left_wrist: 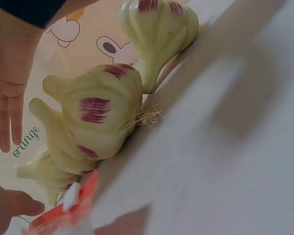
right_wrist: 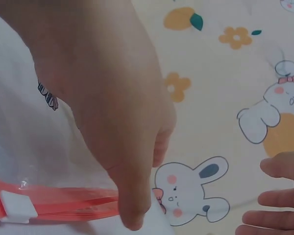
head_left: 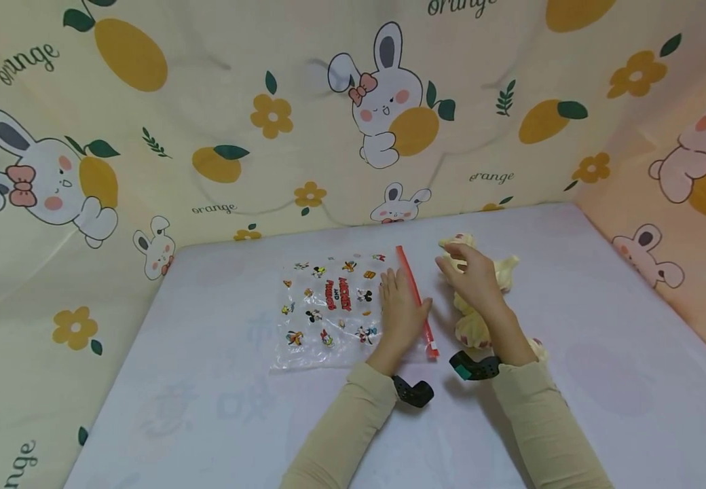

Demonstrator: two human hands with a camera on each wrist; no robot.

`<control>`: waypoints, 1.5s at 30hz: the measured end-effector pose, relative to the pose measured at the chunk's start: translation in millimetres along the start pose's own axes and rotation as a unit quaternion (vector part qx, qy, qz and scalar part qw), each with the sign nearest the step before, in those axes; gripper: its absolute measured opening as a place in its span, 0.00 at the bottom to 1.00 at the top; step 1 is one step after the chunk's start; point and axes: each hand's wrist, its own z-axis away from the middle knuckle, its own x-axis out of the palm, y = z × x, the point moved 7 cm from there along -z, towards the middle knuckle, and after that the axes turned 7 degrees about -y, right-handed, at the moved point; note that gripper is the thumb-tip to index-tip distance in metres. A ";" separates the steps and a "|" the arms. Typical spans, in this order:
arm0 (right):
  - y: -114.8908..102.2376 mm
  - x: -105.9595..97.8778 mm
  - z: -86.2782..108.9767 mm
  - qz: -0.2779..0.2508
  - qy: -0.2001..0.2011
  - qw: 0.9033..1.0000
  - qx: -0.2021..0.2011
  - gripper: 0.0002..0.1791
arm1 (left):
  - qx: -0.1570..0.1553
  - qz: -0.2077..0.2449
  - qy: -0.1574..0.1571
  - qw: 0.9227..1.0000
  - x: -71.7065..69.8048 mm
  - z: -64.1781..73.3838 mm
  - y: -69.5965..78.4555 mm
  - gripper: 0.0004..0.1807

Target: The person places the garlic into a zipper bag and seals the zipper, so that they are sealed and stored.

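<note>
A clear zip bag with small cartoon prints lies flat on the table. My left hand rests on its right part with fingers extended, the thumb by the red zip strip. In the right wrist view a white slider sits on that strip. Several garlic bulbs, pale with purple streaks, lie to the right of the bag. Over them is my right hand, holding nothing, its fingers apart from the thumb; the left wrist view shows these fingers straight. It partly hides the bulbs in the head view.
One garlic bulb lies nearer my right wrist, partly hidden by it in the head view. The white table meets a cloth backdrop printed with rabbits and oranges at the back and sides. Black devices are worn on both wrists.
</note>
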 end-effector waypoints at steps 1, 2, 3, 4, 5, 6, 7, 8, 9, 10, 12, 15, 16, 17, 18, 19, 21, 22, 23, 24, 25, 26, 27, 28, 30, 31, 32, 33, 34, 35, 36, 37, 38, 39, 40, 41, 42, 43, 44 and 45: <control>0.2 0.0 0.2 0.001 -0.001 1.000 0.000 0.25 | -0.002 -0.002 0.000 1.000 0.6 0.0 -0.3 0.45; 0.6 0.3 0.1 0.001 -0.002 1.000 0.001 0.25 | -0.003 -0.001 0.000 1.000 0.9 0.1 -0.6 0.46; 0.7 0.6 0.1 0.001 -0.003 1.000 0.001 0.25 | -0.004 -0.003 0.001 1.000 0.8 0.2 -0.7 0.46; 0.7 1.0 0.2 0.001 -0.004 1.000 0.002 0.25 | -0.003 -0.003 0.004 1.000 0.3 0.3 -0.5 0.46; 1.1 1.3 0.2 0.001 -0.006 1.000 0.003 0.25 | -0.003 -0.001 0.006 1.000 0.0 0.2 -0.6 0.46; 1.4 1.5 0.2 0.002 -0.006 1.000 0.004 0.25 | -0.003 -0.001 0.008 1.000 -0.6 0.0 -0.3 0.45; 1.8 1.8 0.0 0.003 -0.007 1.000 0.005 0.25 | -0.002 0.001 0.011 1.000 -1.6 0.1 0.0 0.44; 2.1 2.3 -0.1 0.003 -0.009 1.000 0.007 0.25 | -0.001 0.004 0.014 1.000 -2.4 -0.1 0.0 0.43; 2.4 2.6 -0.2 0.003 -0.010 1.000 0.008 0.26 | 0.001 0.010 0.018 1.000 -3.2 0.0 -0.1 0.42; 2.6 2.9 -0.2 0.003 -0.012 1.000 0.011 0.26 | 0.004 0.011 0.023 1.000 -3.9 0.0 -0.2 0.41; 2.7 2.9 0.0 0.002 -0.015 1.000 0.013 0.26 | 0.010 0.013 0.030 0.999 -4.8 -0.4 -0.7 0.40; 3.2 2.9 0.8 0.002 -0.018 1.000 0.019 0.27 | 0.012 0.035 0.028 0.999 -4.6 -1.1 -3.0 0.38; 3.0 3.0 0.9 0.002 -0.018 1.000 0.020 0.26 | 0.011 0.044 0.026 0.999 -4.9 -1.4 -3.7 0.38; 3.0 3.2 0.8 0.002 -0.019 1.000 0.020 0.26 | 0.008 0.061 0.022 0.998 -5.6 -1.5 -4.4 0.37; 3.0 3.5 0.4 0.002 -0.019 1.000 0.020 0.26 | 0.006 0.077 0.022 0.997 -6.7 -1.2 -5.2 0.36; 2.5 4.3 0.2 0.001 -0.020 1.000 0.020 0.26 | 0.004 0.094 0.023 0.995 -8.0 -0.8 -5.9 0.35; 0.9 6.4 -0.7 -0.001 -0.024 1.000 0.018 0.26 | 0.002 0.124 0.030 0.992 -11.6 0.2 -6.8 0.34; -0.1 7.8 -1.2 -0.002 -0.026 1.000 0.017 0.26 | 0.002 0.137 0.035 0.990 -13.7 0.8 -7.2 0.33; -1.2 9.2 -1.6 -0.004 -0.028 0.999 0.015 0.25 | 0.005 0.146 0.041 0.988 -15.7 1.4 -7.4 0.32; -2.1 10.6 -2.1 -0.005 -0.029 0.999 0.013 0.25 | 0.007 0.155 0.046 0.987 -17.4 2.0 -7.7 0.31; -2.9 12.1 -2.4 -0.005 -0.032 0.999 0.013 0.25 | 0.011 0.161 0.052 0.986 -19.2 2.4 -7.9 0.31; -3.1 13.7 -2.9 -0.005 -0.035 0.999 0.014 0.25 | 0.015 0.166 0.059 0.984 -21.1 2.7 -7.9 0.30; -3.2 15.2 -3.3 -0.004 -0.038 0.999 0.016 0.25 | 0.017 0.172 0.064 0.983 -22.5 2.9 -8.4 0.29; -3.4 16.6 -3.5 -0.003 -0.042 0.999 0.018 0.25 | 0.021 0.176 0.069 0.982 -24.0 2.9 -8.8 0.28; -3.3 19.0 -4.1 0.002 -0.048 0.999 0.025 0.25 | 0.027 0.185 0.081 0.979 -27.0 2.9 -9.7 0.27; -3.3 19.9 -4.2 0.006 -0.050 0.998 0.030 0.25 | 0.029 0.190 0.085 0.978 -28.4 2.9 -10.1 0.27; -3.4 20.8 -4.1 0.011 -0.053 0.998 0.034 0.25 | 0.028 0.197 0.085 0.976 -29.3 2.8 -10.9 0.26; -3.4 21.4 -4.1 0.015 -0.055 0.998 0.037 0.26 | 0.026 0.203 0.084 0.975 -30.0 2.7 -11.7 0.26; -3.3 22.2 -4.1 0.018 -0.057 0.997 0.040 0.26 | 0.026 0.207 0.084 0.974 -31.0 2.6 -12.2 0.26; -2.8 22.8 -4.4 0.021 -0.057 0.997 0.044 0.26 | 0.027 0.211 0.082 0.974 -32.0 2.7 -12.6 0.26; -2.2 23.5 -4.5 0.023 -0.059 0.997 0.048 0.26 | 0.027 0.214 0.081 0.973 -33.3 3.0 -12.8 0.25; -1.9 24.3 -4.7 0.024 -0.060 0.997 0.051 0.25 | 0.026 0.222 0.077 0.972 -34.3 3.1 -13.2 0.25; -1.6 25.1 -4.8 0.023 -0.061 0.996 0.053 0.25 | 0.028 0.230 0.074 0.970 -36.0 3.3 -13.1 0.25; -0.9 26.1 -5.0 0.022 -0.062 0.996 0.056 0.25 | 0.030 0.236 0.071 0.969 -37.8 3.8 -13.0 0.25; -0.4 26.9 -4.9 0.020 -0.063 0.996 0.059 0.25 | 0.031 0.246 0.067 0.966 -39.5 4.6 -13.0 0.25; -0.1 27.5 -4.8 0.018 -0.063 0.996 0.061 0.24 | 0.032 0.255 0.063 0.964 -41.4 5.4 -12.8 0.25; 0.2 28.4 -4.7 0.018 -0.064 0.996 0.061 0.24 | 0.033 0.259 0.063 0.963 -43.8 6.1 -12.6 0.25; 0.0 29.1 -4.4 0.018 -0.064 0.996 0.059 0.23 | 0.033 0.267 0.061 0.961 -45.9 6.8 -12.5 0.26; 0.1 29.8 -3.9 0.020 -0.065 0.996 0.058 0.23 | 0.033 0.274 0.060 0.959 -47.9 7.9 -12.3 0.26; 0.3 30.6 -3.4 0.022 -0.066 0.996 0.056 0.22 | 0.033 0.276 0.061 0.959 -49.9 8.8 -12.3 0.26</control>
